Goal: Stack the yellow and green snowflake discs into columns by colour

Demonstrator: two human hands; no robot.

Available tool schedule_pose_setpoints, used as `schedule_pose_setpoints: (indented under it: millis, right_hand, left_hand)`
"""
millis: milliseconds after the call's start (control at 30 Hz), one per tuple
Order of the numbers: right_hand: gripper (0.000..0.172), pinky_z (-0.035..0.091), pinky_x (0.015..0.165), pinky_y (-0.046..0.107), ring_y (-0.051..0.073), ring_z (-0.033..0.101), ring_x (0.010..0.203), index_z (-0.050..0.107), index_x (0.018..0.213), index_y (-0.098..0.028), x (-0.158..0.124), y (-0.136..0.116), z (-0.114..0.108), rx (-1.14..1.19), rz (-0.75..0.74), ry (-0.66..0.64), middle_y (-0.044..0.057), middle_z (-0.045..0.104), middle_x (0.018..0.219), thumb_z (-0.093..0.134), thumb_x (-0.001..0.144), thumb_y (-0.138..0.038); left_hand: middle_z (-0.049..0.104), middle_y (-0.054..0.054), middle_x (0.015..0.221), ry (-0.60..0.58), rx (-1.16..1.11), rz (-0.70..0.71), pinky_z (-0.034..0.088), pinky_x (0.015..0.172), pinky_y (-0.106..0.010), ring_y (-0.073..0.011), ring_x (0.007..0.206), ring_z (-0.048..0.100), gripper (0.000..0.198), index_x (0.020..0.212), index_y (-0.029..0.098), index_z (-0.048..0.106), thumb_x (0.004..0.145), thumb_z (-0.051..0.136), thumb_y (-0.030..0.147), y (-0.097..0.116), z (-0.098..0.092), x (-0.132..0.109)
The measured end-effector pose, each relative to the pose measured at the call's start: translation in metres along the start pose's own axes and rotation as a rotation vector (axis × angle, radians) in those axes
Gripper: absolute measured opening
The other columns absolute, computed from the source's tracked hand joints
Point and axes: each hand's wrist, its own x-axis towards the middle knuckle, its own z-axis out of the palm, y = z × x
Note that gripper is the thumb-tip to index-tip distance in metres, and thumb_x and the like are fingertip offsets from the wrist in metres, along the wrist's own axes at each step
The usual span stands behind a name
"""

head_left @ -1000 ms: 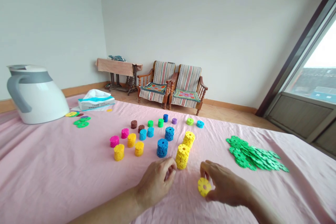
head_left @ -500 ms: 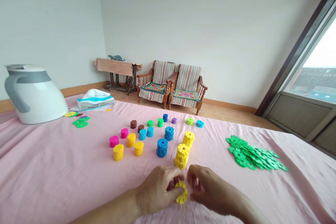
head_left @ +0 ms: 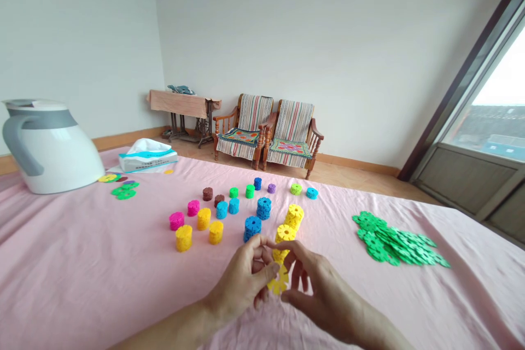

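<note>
Between thumb and fingers, my left hand [head_left: 246, 270] grips a yellow notched disc [head_left: 280, 280], tilted to face me. My right hand [head_left: 314, 276] is close on its right side, fingers apart and curved around the disc's edge; its index fingertip meets the left hand's fingers above the disc. Just behind the hands rises a stack of yellow notched discs [head_left: 286, 232], partly covered by them. A second yellow stack [head_left: 294, 217] stands behind that one. Left of them are two blue stacks, the nearer blue stack [head_left: 252, 227] close to my left fingertips.
A flat pile of green discs [head_left: 394, 240] lies to the right. Small coloured stacks, such as an orange-yellow one [head_left: 184, 238], stand left of centre. A white kettle [head_left: 57, 147], a tissue box [head_left: 147, 157] and loose discs [head_left: 125, 191] are at the far left of the pink cloth [head_left: 102, 262].
Both hands have risen and moved forward with the yellow disc, now covering part of the near yellow stack. My right fingers have opened out and come nearer the disc.
</note>
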Motion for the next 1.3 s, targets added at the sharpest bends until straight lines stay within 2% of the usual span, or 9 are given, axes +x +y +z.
schedule_pose_setpoints:
  millis: [200, 333, 433, 567, 700, 800, 900, 1033, 1300]
  right_hand:
    - [0.046, 0.048, 0.062, 0.023, 0.010, 0.056, 0.068, 0.058, 0.113, -0.027, 0.002, -0.014, 0.004, 0.027, -0.031, -0.001, 0.001, 0.061, 0.102, 0.060, 0.072, -0.006]
    - [0.037, 0.047, 0.062, 0.024, 0.011, 0.054, 0.069, 0.061, 0.106, -0.024, 0.004, -0.016, 0.006, 0.066, -0.056, 0.014, 0.001, 0.063, 0.094, 0.069, 0.072, -0.015]
    - [0.027, 0.047, 0.061, 0.024, 0.012, 0.053, 0.068, 0.062, 0.097, -0.023, 0.004, -0.017, 0.005, 0.050, -0.062, 0.019, 0.001, 0.064, 0.089, 0.069, 0.072, -0.015]
    - [0.028, 0.046, 0.060, 0.024, 0.011, 0.052, 0.066, 0.061, 0.097, -0.022, 0.003, -0.012, -0.002, -0.021, -0.071, 0.039, 0.000, 0.061, 0.086, 0.065, 0.071, -0.011]
    - [0.028, 0.044, 0.058, 0.026, 0.013, 0.051, 0.064, 0.058, 0.100, -0.020, 0.009, 0.001, -0.011, -0.004, 0.019, 0.258, 0.001, 0.061, 0.082, 0.064, 0.073, -0.020]
    - [0.031, 0.044, 0.057, 0.027, 0.014, 0.051, 0.064, 0.055, 0.103, -0.018, 0.020, 0.012, -0.016, 0.066, 0.087, 0.433, 0.003, 0.061, 0.083, 0.063, 0.076, -0.031]
    - [0.031, 0.044, 0.060, 0.030, 0.016, 0.054, 0.071, 0.056, 0.100, -0.018, 0.031, 0.022, -0.018, 0.043, 0.093, 0.510, 0.006, 0.061, 0.094, 0.063, 0.076, -0.036]
    - [0.030, 0.045, 0.069, 0.033, 0.020, 0.057, 0.085, 0.059, 0.098, -0.020, 0.043, 0.031, -0.015, 0.019, 0.077, 0.478, 0.007, 0.060, 0.103, 0.063, 0.075, -0.038]
    - [0.033, 0.044, 0.075, 0.035, 0.022, 0.057, 0.092, 0.061, 0.101, -0.021, 0.048, 0.040, 0.000, 0.080, 0.100, 0.409, 0.007, 0.061, 0.104, 0.063, 0.074, -0.038]
  left_hand:
    - [0.062, -0.001, 0.079, -0.052, -0.114, 0.046, 0.035, 0.031, -0.012, -0.0041, 0.038, 0.050, 0.040, 0.102, 0.017, 0.044, 0.080, 0.064, 0.044, 0.004, 0.000, -0.001]
    - [0.063, -0.003, 0.079, -0.060, -0.139, 0.050, 0.037, 0.032, -0.013, -0.0045, 0.039, 0.050, 0.043, 0.104, 0.017, 0.044, 0.078, 0.067, 0.043, 0.008, 0.002, -0.002]
    - [0.062, -0.002, 0.076, -0.073, -0.135, 0.046, 0.038, 0.034, -0.013, -0.0050, 0.040, 0.051, 0.043, 0.104, 0.016, 0.045, 0.079, 0.065, 0.044, 0.008, 0.002, -0.002]
    - [0.059, 0.001, 0.076, -0.023, -0.088, 0.039, 0.035, 0.031, -0.013, -0.0049, 0.038, 0.050, 0.041, 0.106, 0.017, 0.045, 0.081, 0.061, 0.047, 0.005, 0.001, -0.002]
    - [0.056, 0.004, 0.067, 0.070, 0.010, -0.010, 0.030, 0.030, -0.012, -0.0033, 0.035, 0.045, 0.033, 0.096, 0.016, 0.048, 0.084, 0.056, 0.046, -0.002, 0.000, 0.001]
    - [0.053, 0.006, 0.061, 0.064, 0.070, -0.055, 0.030, 0.030, -0.012, -0.0032, 0.034, 0.042, 0.028, 0.089, 0.016, 0.049, 0.083, 0.055, 0.042, -0.009, 0.001, 0.003]
    - [0.051, 0.006, 0.058, 0.040, 0.120, -0.063, 0.032, 0.031, -0.013, -0.0037, 0.034, 0.041, 0.021, 0.085, 0.016, 0.050, 0.082, 0.055, 0.037, -0.013, 0.003, 0.003]
    - [0.051, 0.006, 0.056, 0.035, 0.165, -0.066, 0.034, 0.032, -0.013, -0.0049, 0.036, 0.043, 0.014, 0.084, 0.016, 0.051, 0.081, 0.052, 0.029, -0.012, 0.004, 0.002]
    - [0.051, 0.006, 0.055, 0.022, 0.184, -0.062, 0.033, 0.032, -0.014, -0.0051, 0.035, 0.042, 0.010, 0.083, 0.015, 0.051, 0.081, 0.049, 0.025, -0.014, 0.002, 0.003]
